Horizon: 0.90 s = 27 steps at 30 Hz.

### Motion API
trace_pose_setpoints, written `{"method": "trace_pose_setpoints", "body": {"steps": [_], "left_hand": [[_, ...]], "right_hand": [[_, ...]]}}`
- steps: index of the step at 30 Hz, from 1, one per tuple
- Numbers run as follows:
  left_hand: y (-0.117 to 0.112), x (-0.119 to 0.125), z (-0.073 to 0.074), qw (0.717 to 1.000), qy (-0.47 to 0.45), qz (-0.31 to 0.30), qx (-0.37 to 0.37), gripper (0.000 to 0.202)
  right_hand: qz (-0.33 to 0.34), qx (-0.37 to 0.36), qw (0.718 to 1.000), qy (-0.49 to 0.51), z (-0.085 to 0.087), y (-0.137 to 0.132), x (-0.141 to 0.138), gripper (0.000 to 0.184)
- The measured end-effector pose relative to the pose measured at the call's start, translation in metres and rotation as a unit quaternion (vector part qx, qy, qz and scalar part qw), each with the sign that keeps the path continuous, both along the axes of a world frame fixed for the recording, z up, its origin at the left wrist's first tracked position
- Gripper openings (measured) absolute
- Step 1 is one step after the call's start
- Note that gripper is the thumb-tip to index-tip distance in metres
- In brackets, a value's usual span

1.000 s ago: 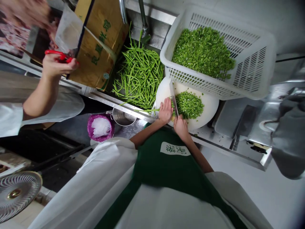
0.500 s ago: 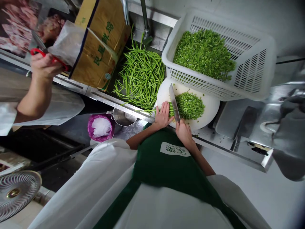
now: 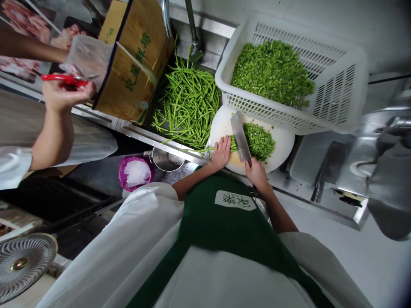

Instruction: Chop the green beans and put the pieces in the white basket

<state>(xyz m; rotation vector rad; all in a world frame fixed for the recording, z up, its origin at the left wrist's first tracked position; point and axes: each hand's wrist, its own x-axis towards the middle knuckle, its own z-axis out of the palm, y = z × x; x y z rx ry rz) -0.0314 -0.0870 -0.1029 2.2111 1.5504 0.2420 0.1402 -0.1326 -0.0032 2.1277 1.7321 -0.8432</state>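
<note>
My left hand point(image 3: 221, 152) presses down on a small bunch of long green beans point(image 3: 233, 144), fingers close together, on the round white cutting board point(image 3: 284, 156). In my right hand point(image 3: 257, 174) is the handle of a cleaver point(image 3: 240, 136). Its blade stands just right of the bunch's cut ends, between them and a heap of chopped green beans point(image 3: 262, 142). Several whole stalks stick out to the left from under my left hand. A large pile of uncut green beans point(image 3: 189, 102) lies left of the board.
A white plastic basket point(image 3: 231, 92) of chopped greens stands behind the board, overhanging it. Left are a cardboard box point(image 3: 128, 64) and another person's hand point(image 3: 66, 96) with red-handled scissors point(image 3: 66, 79). A metal pot point(image 3: 167, 158) and purple-lined bin point(image 3: 136, 172) sit below the counter edge.
The cleaver and my right hand have shifted slightly right, and the blade shows broader. The other person's scissors have turned, and a second forearm has appeared by the plastic bag.
</note>
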Motion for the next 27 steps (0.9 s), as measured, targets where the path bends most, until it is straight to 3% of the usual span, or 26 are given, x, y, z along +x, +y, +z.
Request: {"method": "trace_pose_setpoints", "body": {"steps": [4, 8, 14, 19, 25, 27], "left_hand": [[-0.001, -0.017, 0.010, 0.998, -0.051, 0.008, 0.027, 0.062], [0.006, -0.033, 0.002, 0.993, -0.104, -0.043, 0.024, 0.049], [0.016, -0.038, -0.015, 0.988, -0.115, -0.099, 0.002, 0.033], [0.017, -0.035, -0.006, 0.989, -0.106, -0.104, 0.017, 0.040], [0.023, -0.030, 0.004, 0.987, -0.104, -0.116, 0.036, 0.024], [0.026, -0.035, 0.005, 0.987, -0.122, -0.094, 0.052, 0.025]], "right_hand": [[0.009, -0.002, 1.000, -0.014, 0.018, -0.012, -0.015, 0.037], [0.023, -0.013, 1.000, -0.008, 0.021, -0.011, -0.031, 0.034], [0.026, -0.006, 1.000, -0.006, 0.004, -0.001, -0.039, 0.032], [0.020, 0.011, 1.000, 0.014, -0.013, 0.005, -0.030, 0.034], [0.007, 0.032, 0.999, 0.026, -0.022, 0.007, -0.012, 0.035], [0.006, 0.035, 0.999, 0.032, -0.023, 0.006, -0.011, 0.035]]}}
